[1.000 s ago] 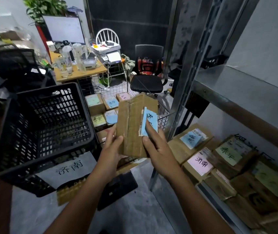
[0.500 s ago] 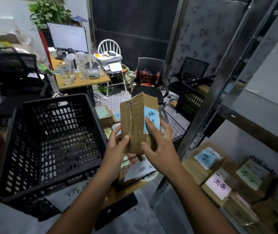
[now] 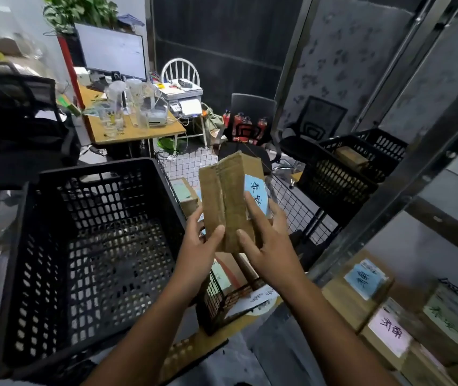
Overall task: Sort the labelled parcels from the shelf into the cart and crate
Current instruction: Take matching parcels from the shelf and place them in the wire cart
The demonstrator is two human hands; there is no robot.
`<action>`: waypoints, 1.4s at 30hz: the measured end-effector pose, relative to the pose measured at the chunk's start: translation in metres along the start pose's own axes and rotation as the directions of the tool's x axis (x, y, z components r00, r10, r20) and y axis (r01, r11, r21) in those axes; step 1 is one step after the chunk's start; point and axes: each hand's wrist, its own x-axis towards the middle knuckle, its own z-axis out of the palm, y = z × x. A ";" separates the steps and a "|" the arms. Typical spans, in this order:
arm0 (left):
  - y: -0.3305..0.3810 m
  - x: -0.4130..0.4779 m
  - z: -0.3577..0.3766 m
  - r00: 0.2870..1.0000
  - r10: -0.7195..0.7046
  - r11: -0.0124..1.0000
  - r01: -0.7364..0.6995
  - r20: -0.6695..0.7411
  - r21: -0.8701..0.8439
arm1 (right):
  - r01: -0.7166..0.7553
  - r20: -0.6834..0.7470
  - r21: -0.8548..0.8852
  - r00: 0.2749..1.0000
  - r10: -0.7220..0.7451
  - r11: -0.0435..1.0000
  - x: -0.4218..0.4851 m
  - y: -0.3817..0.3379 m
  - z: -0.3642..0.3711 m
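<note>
We're holding a blue-labelled box point(image 3: 229, 201), left hand point(image 3: 200, 246) and right hand point(image 3: 266, 243) fingers wrapped round it, probably dropping it in the wire cart point(image 3: 291, 207) next.

I have a single view, from the wide-angle camera worn on the person's head. It looks forward and down along both forearms, close to the left hand point(image 3: 198, 253) and right hand point(image 3: 271, 250) at centre frame. The black perforated plastic crate point(image 3: 55, 246) fills the lower left, the grey metal shelf point(image 3: 406, 185) the right edge. The light wooden desk point(image 3: 133, 132) lies farther off, upper left. Straight lines bow towards the edges.
</note>
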 end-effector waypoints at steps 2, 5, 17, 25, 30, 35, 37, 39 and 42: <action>-0.001 0.013 -0.002 1.000 -0.008 1.000 0.008 -0.014 -0.013 | 0.035 0.037 -0.030 0.999 -0.034 0.999 0.013 0.004 0.003; -0.001 0.036 -0.007 1.000 -0.006 1.000 0.007 -0.030 0.026 | 0.041 0.059 -0.052 0.998 -0.038 0.998 0.037 0.021 0.009; -0.023 0.162 -0.012 0.976 0.161 0.605 0.019 -0.145 0.796 | -0.017 0.198 -0.169 0.979 0.051 0.985 0.166 0.136 0.041; -0.045 0.210 -0.014 0.977 0.074 0.292 0.169 -0.199 0.941 | -0.124 0.325 -0.132 0.932 0.161 0.983 0.242 0.208 0.100; -0.047 0.209 -0.017 0.972 0.093 0.242 0.187 -0.215 0.952 | -0.258 0.434 -0.005 0.870 0.235 0.966 0.269 0.235 0.138; -0.047 0.209 -0.016 0.969 0.120 0.247 0.183 -0.218 0.951 | -0.282 0.460 0.094 0.863 0.209 0.955 0.280 0.249 0.167; -0.048 0.209 -0.017 0.970 0.121 0.233 0.179 -0.211 0.956 | -0.279 0.417 0.111 0.884 0.210 0.954 0.283 0.250 0.173; -0.050 0.209 -0.018 0.972 0.120 0.226 0.173 -0.203 0.959 | -0.282 0.389 0.110 0.895 0.219 0.953 0.285 0.249 0.176; -0.050 0.210 -0.018 0.970 0.124 0.226 0.176 -0.208 0.958 | -0.238 0.378 0.106 0.908 0.182 0.965 0.283 0.249 0.183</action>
